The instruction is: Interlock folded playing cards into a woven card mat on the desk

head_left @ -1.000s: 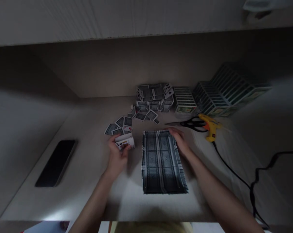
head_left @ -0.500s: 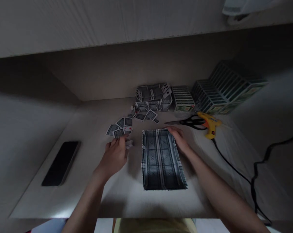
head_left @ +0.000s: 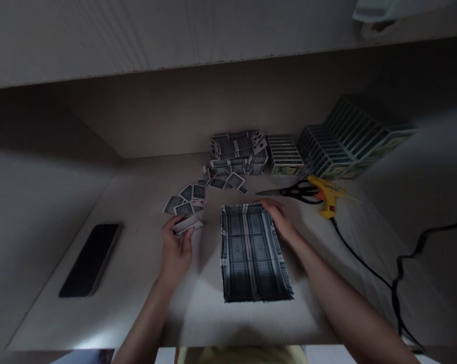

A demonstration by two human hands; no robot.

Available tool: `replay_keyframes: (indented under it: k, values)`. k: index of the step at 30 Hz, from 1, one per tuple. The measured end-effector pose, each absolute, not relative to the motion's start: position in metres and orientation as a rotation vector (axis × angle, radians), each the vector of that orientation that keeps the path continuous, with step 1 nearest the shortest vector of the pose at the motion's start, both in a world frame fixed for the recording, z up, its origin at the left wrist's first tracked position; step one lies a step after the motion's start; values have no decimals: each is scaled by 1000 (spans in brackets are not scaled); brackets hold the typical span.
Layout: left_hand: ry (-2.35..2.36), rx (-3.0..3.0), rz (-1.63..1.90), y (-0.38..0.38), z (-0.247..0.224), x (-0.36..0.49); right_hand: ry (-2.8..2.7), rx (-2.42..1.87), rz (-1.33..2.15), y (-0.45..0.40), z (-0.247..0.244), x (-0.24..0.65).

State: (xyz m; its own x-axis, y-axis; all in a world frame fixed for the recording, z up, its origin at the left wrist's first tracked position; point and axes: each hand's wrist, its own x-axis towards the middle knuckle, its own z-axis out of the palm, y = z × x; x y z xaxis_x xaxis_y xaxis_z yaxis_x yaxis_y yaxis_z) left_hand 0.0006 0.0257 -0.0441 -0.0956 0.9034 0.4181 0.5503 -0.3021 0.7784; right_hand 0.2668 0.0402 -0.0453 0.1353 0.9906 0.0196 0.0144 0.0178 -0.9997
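An open-topped box made of playing cards [head_left: 247, 253], blue-patterned inside, lies in front of me. My right hand [head_left: 279, 220] is closed on its far right corner, fingers partly hidden behind the wall. To the left of the box, my left hand [head_left: 178, 245] pinches a pale folded playing card [head_left: 186, 226] between thumb and fingers; whether it is one piece or more I cannot tell. Just beyond that hand lie several loose cut playing cards [head_left: 186, 194], mostly backs up, with one red-suited face showing.
A black phone [head_left: 90, 260] lies at the left. Scissors [head_left: 300, 192] and a yellow glue gun [head_left: 327, 194] with a black cord [head_left: 359, 258] are at the right. Along the back stand a card-covered block [head_left: 238, 151] and slatted card structures [head_left: 285, 154]. A shelf edge [head_left: 198, 63] overhangs the table.
My left hand has drawn back slightly from the loose cards and turned, now showing a pale folded card in its fingers. My right hand stays on the box corner.
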Motion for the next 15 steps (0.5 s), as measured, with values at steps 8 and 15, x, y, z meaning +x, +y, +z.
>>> replay_keyframes:
  k: [8, 15]
  values:
    - [1642, 1726, 1220, 30, -59, 1, -1124, -1264, 1124, 39, -43, 267]
    - [1741, 1804, 1139, 38, -8, -40, -1115, -1281, 1086, 40, -44, 267]
